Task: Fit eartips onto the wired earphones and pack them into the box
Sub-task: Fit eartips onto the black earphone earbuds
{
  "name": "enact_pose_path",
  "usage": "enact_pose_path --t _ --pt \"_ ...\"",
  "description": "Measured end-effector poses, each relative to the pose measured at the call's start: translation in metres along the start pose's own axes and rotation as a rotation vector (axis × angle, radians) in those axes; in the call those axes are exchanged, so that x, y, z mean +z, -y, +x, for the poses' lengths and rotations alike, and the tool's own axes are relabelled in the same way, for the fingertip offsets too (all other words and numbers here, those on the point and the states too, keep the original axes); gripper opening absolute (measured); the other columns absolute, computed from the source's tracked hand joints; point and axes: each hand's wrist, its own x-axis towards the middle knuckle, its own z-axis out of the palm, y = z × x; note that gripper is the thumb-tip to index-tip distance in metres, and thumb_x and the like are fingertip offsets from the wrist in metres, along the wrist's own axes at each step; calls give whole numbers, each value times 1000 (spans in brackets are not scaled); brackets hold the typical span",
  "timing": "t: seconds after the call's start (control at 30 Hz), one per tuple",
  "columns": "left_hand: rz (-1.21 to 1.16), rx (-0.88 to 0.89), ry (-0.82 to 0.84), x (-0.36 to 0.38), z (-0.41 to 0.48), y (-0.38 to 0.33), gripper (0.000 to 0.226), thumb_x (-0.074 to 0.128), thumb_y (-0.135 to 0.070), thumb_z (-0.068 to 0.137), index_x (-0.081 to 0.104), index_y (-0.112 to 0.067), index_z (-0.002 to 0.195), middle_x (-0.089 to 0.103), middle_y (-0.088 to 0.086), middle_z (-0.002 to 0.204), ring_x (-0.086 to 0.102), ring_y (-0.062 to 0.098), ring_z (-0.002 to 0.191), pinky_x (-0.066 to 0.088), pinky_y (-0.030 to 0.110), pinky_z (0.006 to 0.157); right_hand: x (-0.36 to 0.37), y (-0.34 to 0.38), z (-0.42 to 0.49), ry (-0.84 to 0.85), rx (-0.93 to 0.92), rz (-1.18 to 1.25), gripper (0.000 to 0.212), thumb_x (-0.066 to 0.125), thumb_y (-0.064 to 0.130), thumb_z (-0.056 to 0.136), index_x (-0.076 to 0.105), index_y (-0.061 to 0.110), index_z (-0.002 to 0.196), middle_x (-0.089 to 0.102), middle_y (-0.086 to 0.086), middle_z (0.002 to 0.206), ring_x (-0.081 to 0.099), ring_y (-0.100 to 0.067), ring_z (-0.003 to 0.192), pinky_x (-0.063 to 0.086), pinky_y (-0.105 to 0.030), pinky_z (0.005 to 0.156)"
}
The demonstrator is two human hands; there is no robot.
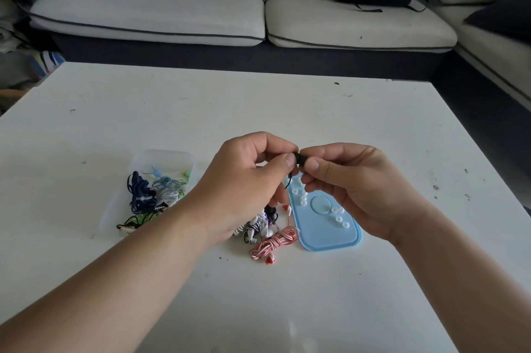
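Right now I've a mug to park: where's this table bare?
Bare: the far half of the white table, beyond the clear box; the strip right of the blue lid. Crowded: the middle, where box, lid and earphone bundles lie beneath left hand and right hand pinching a black earphone.

Body in view: two hands and two forearms, nothing more. Left hand [247, 180] and right hand [353, 183] are bare. Left forearm [129, 275] and right forearm [465, 281] are bare too, skin showing from the bottom frame edge up to the wrists. Nails are short and plain; left thumbnail [290, 159] and right thumbnail [312, 164] show clearest. Wide-angle lens fattens the forearms near the lower edge.
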Motion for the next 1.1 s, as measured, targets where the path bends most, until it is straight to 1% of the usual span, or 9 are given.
enact_pose_path --t 0.1,0.27,0.4,0.53,0.6,0.7,0.8,0.97,1.1 --pt "-3 -4 1 -1 -1 1 12 65 -11 100 75 -17 102 74 -2 82 64 20 56 55 34 59 -1 0 1 -3 -35 -51 14 74 6 74 82 7 85 77 -18 87 70 -24 77 59 -29 73" --pt "38 4 20 -3 0 2 13 63 -10 100 74 -17 103 72 -8 75 64 19 55 55 33 60 -1 -1 1 -10 -80 -134 15 75 8 75 83 9 88 78 -21 94 76 -31 90 59 -30 78" --pt "86 17 22 -3 -1 4 14 63 -12 100 74 -20 101 73 -7 78 65 18 55 56 34 60 -1 -4 1 -5 -83 -119 15 75 9 76 82 6 89 77 -23 93 75 -31 88 59 -31 78" --pt "59 26 12 -3 -2 3 12 64 -12 100 74 -20 101 72 -7 75 66 18 56 54 29 58 1 -4 1 -14 -87 -71 17 75 11 75 81 4 90 77 -22 91 74 -30 86 60 -33 79" --pt "19 22 -4 -2 -3 2 11 65 -12 99 74 -19 101 73 -5 78 66 19 56 55 30 58 2 -4 1 -19 -81 -55 17 76 12 74 80 5 89 77 -21 91 73 -29 85 60 -34 79" --pt "-11 4 -42 -1 -1 2 11 66 -13 99 74 -19 102 75 0 85 65 19 56 55 31 58 0 -5 3 -37 -80 -106 20 76 10 74 80 4 93 77 -22 93 71 -29 80 60 -34 77" --pt "1 8 -53 -1 0 2 11 67 -13 99 74 -20 101 74 1 86 65 19 56 56 32 57 -1 -6 3 -42 -84 -130 23 76 6 76 78 1 98 77 -23 94 71 -28 78 61 -34 76" --pt "28 7 -29 -2 -1 2 11 66 -14 99 74 -21 101 75 0 86 66 19 57 58 34 60 -2 -6 4 -53 -99 -104 21 76 6 74 80 3 94 76 -24 92 72 -29 78 60 -32 75" --pt "44 14 -21 -3 -1 3 12 65 -13 100 74 -21 100 74 -2 84 66 19 56 57 32 59 0 -7 4 -25 -106 -100 17 75 7 74 83 9 88 77 -22 90 72 -26 78 60 -31 75"
